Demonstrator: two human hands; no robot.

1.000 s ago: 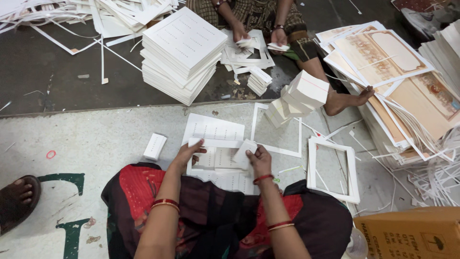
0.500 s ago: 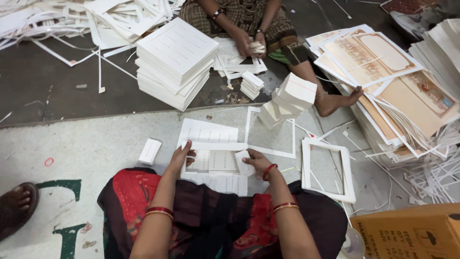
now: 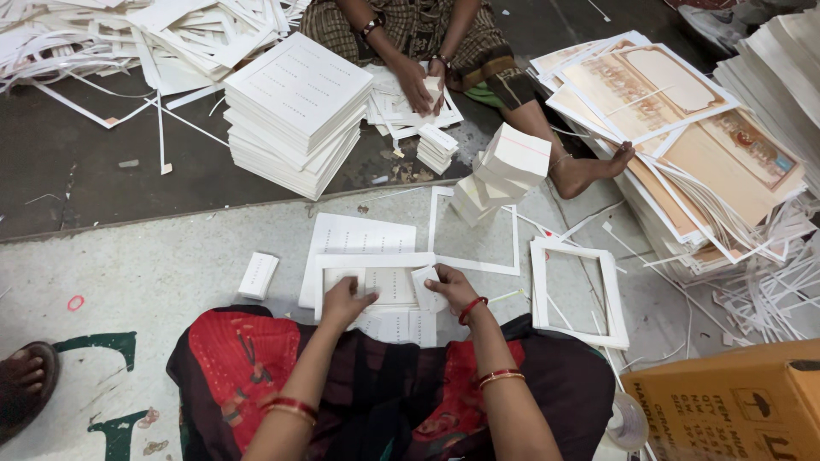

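I sit on the floor with a white die-cut card sheet [image 3: 376,263] in front of my knees. My left hand [image 3: 343,300] presses down on the sheet's near left part, fingers curled against it. My right hand [image 3: 450,287] pinches a small white card [image 3: 424,287] at the sheet's right side. More small punched-out cards [image 3: 400,326] lie just under my hands. A second white sheet [image 3: 359,236] lies beneath and behind the first.
Empty white frames lie right [image 3: 577,292] and behind [image 3: 475,232]. A small card stack [image 3: 258,275] sits left. Opposite, another person's hands [image 3: 424,84] hold cards beside a tall sheet pile [image 3: 295,109] and card stacks [image 3: 504,166]. Printed sheets [image 3: 683,128] pile right; a cardboard box [image 3: 735,408] near right.
My hands have drawn closer together over the sheet; the right hand shifted left and now pinches a small card. The person opposite lowered their hands with cards.
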